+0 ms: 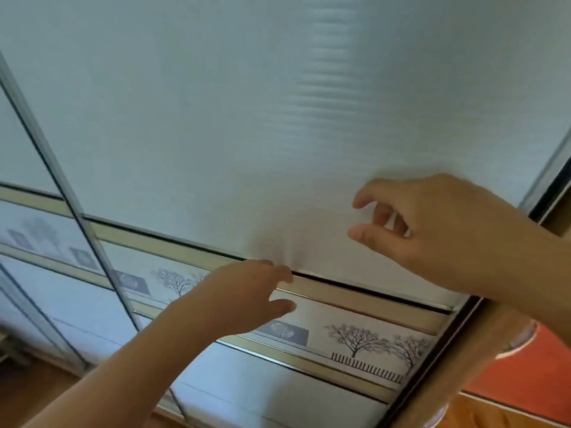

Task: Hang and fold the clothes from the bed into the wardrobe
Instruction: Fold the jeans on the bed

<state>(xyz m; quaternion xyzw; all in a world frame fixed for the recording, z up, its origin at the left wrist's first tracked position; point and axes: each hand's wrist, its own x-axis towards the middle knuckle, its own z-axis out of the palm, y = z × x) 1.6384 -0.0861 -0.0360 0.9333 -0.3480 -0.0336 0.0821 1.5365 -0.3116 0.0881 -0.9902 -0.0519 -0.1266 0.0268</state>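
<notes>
Frosted pale glass fills nearly the whole view: it is the sliding wardrobe door (216,118), seen close and tilted, so its edges run slantwise. Its left edge is a slim metal stile (46,156), which overlaps a second door (18,149) of the same make further left. Its right edge meets a narrow dark gap (553,193) and then a wooden frame (463,366) that runs down to the bottom right. A beige metal rail (355,291) crosses the door low down, and under it lies a printed strip (355,338) with bare trees and a small fence. The left hand (244,295) reaches up from the bottom left. Its grip is slack and wide, the fingers nearly straight with their tips at the rail and the thumb spread below over the printed strip, and it holds nothing. The right hand (432,223) comes in from the right edge, in front of the plain glass above the rail. Its grip is half open, the forefinger hooked and the thumb held apart from it, with nothing between them; whether it touches the glass I cannot tell. The two hands are apart, with bare glass between and above them. Past the wooden frame an orange-red cloth (525,375) shows at the lower right, and wooden floor (31,393) at the lower left.
</notes>
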